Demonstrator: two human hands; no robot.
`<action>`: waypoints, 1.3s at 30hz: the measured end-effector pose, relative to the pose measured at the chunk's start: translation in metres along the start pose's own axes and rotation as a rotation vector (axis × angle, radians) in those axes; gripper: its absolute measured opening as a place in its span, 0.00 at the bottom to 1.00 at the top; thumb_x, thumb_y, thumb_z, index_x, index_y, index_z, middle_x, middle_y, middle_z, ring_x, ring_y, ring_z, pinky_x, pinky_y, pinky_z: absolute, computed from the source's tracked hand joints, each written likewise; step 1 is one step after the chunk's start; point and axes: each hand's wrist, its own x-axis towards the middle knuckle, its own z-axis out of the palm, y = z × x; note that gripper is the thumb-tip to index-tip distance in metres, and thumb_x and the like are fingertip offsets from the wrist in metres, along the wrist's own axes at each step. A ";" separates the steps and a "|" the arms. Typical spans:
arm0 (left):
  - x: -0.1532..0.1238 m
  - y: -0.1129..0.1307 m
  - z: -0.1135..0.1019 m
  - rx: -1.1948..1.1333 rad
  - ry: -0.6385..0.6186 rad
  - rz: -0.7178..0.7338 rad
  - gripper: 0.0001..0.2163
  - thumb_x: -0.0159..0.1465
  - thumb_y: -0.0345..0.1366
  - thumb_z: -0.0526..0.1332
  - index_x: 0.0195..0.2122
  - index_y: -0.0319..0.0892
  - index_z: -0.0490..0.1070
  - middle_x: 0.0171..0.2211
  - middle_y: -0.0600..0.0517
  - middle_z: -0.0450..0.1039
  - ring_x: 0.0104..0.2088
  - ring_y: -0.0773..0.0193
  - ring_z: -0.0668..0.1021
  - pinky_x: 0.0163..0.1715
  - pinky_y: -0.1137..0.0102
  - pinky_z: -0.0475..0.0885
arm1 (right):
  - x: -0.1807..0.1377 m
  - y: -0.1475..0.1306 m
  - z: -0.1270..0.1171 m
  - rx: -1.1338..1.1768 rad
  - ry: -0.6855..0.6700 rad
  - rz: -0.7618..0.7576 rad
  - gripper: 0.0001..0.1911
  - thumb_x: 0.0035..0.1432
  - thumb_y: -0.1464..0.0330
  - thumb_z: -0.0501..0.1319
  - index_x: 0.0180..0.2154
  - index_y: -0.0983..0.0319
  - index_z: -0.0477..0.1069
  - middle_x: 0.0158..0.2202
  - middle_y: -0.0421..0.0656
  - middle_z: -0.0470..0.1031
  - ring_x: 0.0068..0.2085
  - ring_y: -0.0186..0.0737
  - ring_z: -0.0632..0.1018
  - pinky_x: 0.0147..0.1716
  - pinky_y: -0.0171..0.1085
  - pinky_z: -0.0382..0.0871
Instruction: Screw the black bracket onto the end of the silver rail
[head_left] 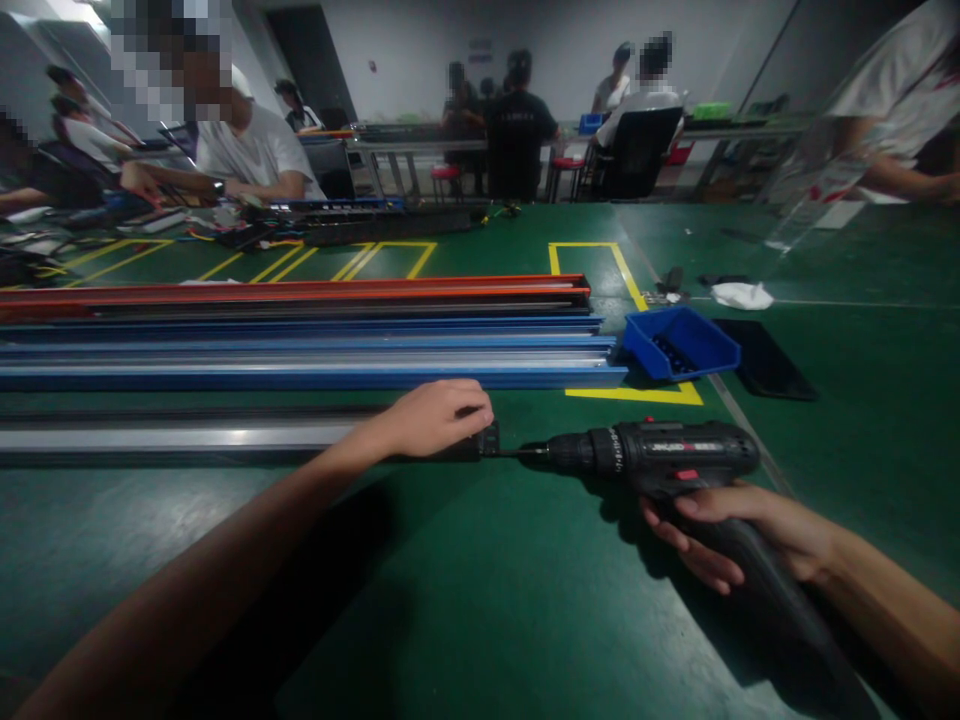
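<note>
A black cordless drill (675,450) lies level in my right hand (712,540), whose fingers wrap round its handle. Its long bit (517,453) points left and meets the small black end piece (490,440) of a long black metal profile (225,436) with a silvery inside. My left hand (439,415) is closed over that end of the profile, fingertips by the end piece. Whether a screw sits at the bit's tip is too small to tell.
Behind lie blue profiles (375,378) and an orange profile (300,290). A blue bin (697,345) with small dark parts stands beside a dark flat slab (765,358). White crumpled tissue (742,295) and a clear bottle (814,205) are farther back. People sit around the green table (480,600).
</note>
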 end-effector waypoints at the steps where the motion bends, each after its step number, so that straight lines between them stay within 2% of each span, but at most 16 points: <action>1: 0.000 0.000 0.000 0.000 0.000 0.001 0.18 0.78 0.45 0.53 0.43 0.41 0.79 0.43 0.48 0.78 0.42 0.59 0.78 0.43 0.65 0.69 | 0.000 0.000 0.000 0.001 0.003 0.001 0.16 0.63 0.61 0.73 0.47 0.66 0.84 0.35 0.43 0.79 0.22 0.27 0.76 0.26 0.30 0.79; 9: -0.001 -0.001 0.000 0.001 0.009 0.009 0.17 0.78 0.44 0.53 0.43 0.42 0.79 0.43 0.48 0.78 0.42 0.59 0.79 0.43 0.66 0.70 | 0.000 0.001 -0.002 -0.002 0.011 -0.008 0.16 0.62 0.61 0.73 0.46 0.66 0.84 0.35 0.44 0.79 0.22 0.29 0.77 0.27 0.32 0.80; 39: 0.000 0.001 0.000 -0.002 0.001 0.003 0.17 0.78 0.44 0.53 0.43 0.41 0.78 0.42 0.48 0.78 0.41 0.59 0.78 0.44 0.65 0.70 | 0.001 0.000 -0.001 0.001 0.006 -0.014 0.16 0.64 0.62 0.73 0.47 0.66 0.84 0.35 0.44 0.80 0.22 0.28 0.77 0.27 0.31 0.80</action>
